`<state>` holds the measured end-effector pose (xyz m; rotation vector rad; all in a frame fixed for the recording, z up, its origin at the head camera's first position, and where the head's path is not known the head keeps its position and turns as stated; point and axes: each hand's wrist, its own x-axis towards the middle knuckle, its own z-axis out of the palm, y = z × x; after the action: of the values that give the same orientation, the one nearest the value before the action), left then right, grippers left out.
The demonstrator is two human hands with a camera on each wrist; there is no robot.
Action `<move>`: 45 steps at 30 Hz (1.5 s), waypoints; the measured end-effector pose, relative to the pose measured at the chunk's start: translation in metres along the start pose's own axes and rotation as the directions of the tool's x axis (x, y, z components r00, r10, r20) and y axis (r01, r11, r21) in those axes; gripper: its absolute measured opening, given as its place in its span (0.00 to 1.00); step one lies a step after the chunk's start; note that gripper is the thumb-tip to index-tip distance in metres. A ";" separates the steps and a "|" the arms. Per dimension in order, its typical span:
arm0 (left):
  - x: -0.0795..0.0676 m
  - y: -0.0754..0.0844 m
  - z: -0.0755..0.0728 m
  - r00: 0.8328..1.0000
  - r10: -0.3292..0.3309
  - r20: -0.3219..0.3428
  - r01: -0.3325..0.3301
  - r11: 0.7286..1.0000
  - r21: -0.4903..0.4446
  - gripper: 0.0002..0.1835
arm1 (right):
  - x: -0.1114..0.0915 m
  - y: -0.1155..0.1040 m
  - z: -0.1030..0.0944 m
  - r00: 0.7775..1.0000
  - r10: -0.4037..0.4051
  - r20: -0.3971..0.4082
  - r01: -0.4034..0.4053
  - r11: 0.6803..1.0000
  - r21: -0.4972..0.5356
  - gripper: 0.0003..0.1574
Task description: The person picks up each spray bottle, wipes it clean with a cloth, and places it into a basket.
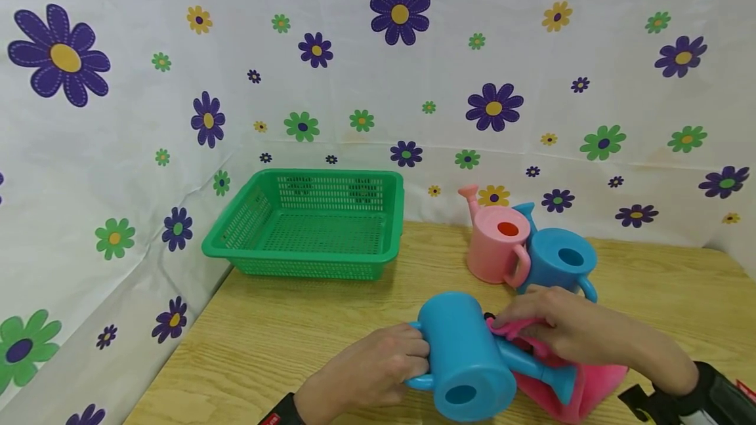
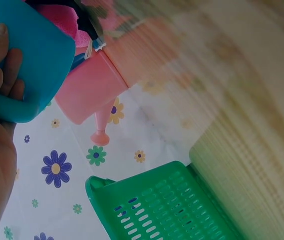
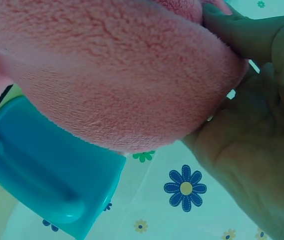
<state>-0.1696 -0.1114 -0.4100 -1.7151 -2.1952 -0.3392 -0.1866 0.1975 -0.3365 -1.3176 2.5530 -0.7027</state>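
Observation:
My left hand (image 1: 384,363) grips the handle of a blue watering can (image 1: 463,353), which is tipped with its round opening facing me and its spout pointing right. In the left wrist view, fingers (image 2: 12,70) curl around that handle. My right hand (image 1: 567,326) pinches a fuzzy pink cloth (image 1: 596,389) beside the can, just above the spout. The cloth hangs down behind the spout and spreads to the right. In the right wrist view the bunched cloth (image 3: 122,75) fills the upper part, with the thumb against it.
A pink watering can (image 1: 493,248) and a second blue watering can (image 1: 558,258) stand close together at the back right of the wooden table (image 1: 283,333). At the back left stands a green plastic basket (image 1: 301,267). A flower-printed sheet (image 1: 354,71) hangs behind.

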 end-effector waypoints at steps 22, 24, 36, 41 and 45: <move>-0.005 -0.003 -0.002 0.999 -0.029 -0.014 0.030 0.999 0.020 0.17 | -0.008 -0.002 -0.002 0.997 0.043 0.068 -0.041 0.999 -0.035 0.27; -0.005 -0.004 -0.002 0.999 -0.031 -0.014 0.032 0.999 0.022 0.17 | -0.010 -0.003 -0.003 0.996 0.057 0.073 -0.055 0.998 -0.026 0.28; -0.007 -0.006 -0.006 0.998 -0.059 0.016 0.058 0.998 0.029 0.16 | -0.024 0.001 -0.004 0.996 0.052 0.075 -0.049 0.998 -0.038 0.33; -0.008 -0.006 -0.005 0.997 -0.076 0.025 0.075 0.997 0.021 0.16 | -0.026 0.000 -0.004 0.994 0.065 0.084 -0.065 0.998 -0.001 0.34; -0.008 -0.005 -0.005 0.997 -0.069 0.025 0.069 0.998 0.015 0.16 | -0.027 -0.002 -0.004 0.992 0.076 0.099 -0.080 0.996 0.036 0.33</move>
<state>-0.1723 -0.1213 -0.4086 -1.6477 -2.2737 -0.3201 -0.1707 0.2194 -0.3328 -1.2024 2.4852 -0.6541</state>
